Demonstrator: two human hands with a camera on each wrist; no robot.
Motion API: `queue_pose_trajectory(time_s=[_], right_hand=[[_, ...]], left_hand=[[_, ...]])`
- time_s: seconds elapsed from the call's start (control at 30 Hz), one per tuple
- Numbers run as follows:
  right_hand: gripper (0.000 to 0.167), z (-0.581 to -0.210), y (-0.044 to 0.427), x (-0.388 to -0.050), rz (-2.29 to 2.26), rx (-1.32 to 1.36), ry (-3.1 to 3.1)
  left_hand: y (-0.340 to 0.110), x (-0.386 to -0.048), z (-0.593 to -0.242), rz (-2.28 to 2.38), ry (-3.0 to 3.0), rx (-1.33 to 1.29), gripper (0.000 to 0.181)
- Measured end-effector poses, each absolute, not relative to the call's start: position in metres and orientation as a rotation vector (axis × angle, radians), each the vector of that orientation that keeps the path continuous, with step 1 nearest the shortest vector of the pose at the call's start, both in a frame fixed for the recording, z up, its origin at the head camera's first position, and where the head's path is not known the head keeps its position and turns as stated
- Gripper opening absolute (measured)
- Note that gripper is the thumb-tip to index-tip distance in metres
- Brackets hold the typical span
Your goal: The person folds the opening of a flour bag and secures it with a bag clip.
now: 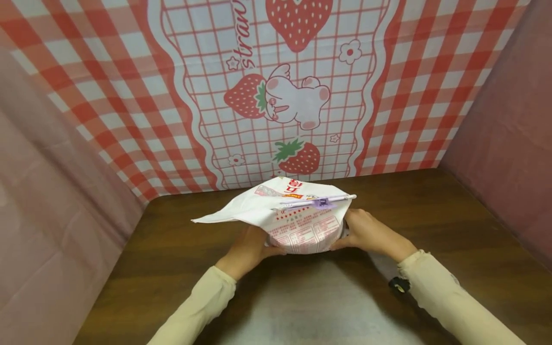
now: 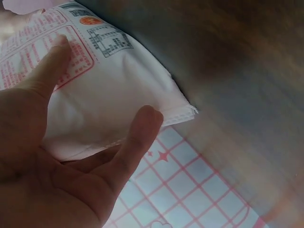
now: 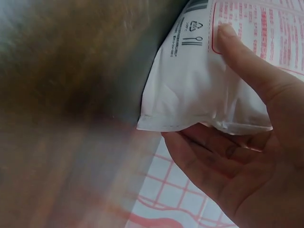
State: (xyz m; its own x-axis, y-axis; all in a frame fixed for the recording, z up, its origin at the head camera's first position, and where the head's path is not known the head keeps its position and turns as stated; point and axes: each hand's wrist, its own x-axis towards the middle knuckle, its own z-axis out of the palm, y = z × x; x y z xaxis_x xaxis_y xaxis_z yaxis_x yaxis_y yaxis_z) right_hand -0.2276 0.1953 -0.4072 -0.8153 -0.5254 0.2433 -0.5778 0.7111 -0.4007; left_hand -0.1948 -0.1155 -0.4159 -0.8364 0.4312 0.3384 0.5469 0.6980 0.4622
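A white printed bag point(image 1: 304, 230) with red lettering stands on the brown table between both hands. Across its upper part runs a pale purple sealing clip point(image 1: 321, 203), and the bag's white top flares out to the left above it. My left hand point(image 1: 247, 251) grips the bag's left side; in the left wrist view its thumb point(image 2: 54, 59) lies on the printed face while other fingers reach along the side and behind. On the opposite side my right hand point(image 1: 368, 233) holds the bag, its thumb point(image 3: 244, 59) on the front and its fingers curled round the edge.
The wooden table point(image 1: 431, 215) spreads out around the bag. Behind it hangs a red-and-white checked cloth point(image 1: 276, 158) with strawberry pictures. Pink curtains point(image 1: 56, 215) flank both sides. A small black device point(image 1: 399, 285) sits at the right wrist.
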Motion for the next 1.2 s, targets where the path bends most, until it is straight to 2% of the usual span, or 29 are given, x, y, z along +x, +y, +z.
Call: queue_pose_trajectory(time_s=[1.2], right_hand=[[0.086,-0.406,0.19,-0.311,0.767,0.754,-2.946]], left_hand=[[-0.117,-0.276,-0.41,-0.746,-2.85,-0.684,0.088]])
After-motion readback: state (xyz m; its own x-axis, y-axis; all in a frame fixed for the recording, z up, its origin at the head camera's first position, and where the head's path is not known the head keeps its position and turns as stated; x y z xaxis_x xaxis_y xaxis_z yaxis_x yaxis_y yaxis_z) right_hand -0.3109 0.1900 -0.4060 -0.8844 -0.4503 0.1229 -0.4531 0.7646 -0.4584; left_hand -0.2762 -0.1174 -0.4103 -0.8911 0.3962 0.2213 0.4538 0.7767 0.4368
